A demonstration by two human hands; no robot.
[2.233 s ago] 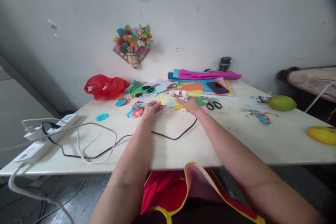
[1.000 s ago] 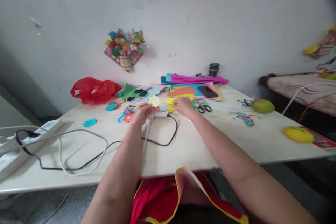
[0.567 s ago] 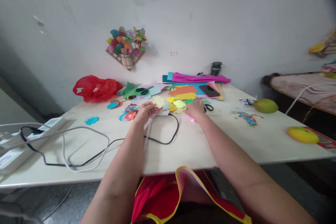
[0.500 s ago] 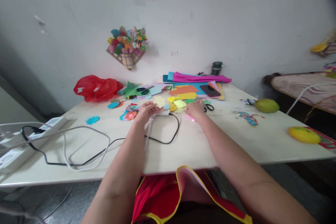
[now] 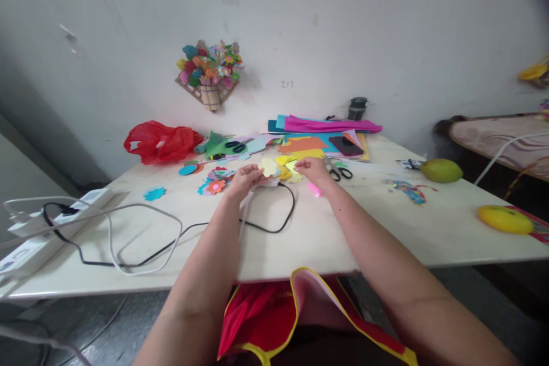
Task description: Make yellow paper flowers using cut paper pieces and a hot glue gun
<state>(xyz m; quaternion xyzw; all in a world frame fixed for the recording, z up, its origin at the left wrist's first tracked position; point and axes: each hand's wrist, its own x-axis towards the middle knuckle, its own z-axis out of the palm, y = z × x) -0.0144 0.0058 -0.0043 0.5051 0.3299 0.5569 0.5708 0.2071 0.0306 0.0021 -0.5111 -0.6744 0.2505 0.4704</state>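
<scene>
Left hand is pinching a pale-yellow flower by its near-left edge, thumb and fingers clamped together on it at eight o'clock; the flower is tilting up just above the table. At the flower's three o'clock, the right hand is bending its fingers inward, the tips bunching close together at a bright yellow piece; whether they are gripping it or only touching it, I cannot tell. More yellow cutouts are lying between the hands. Close by at six o'clock, a white tool is lying partly behind the left hand, a black cord looping from its end. A pink tube is lying near the right wrist at four o'clock, and scissors are resting at three. Colourful flowers are piling up at nine o'clock. Farther out, a phone is lying on coloured sheets at two o'clock, and a red bag is sitting toward ten.
</scene>
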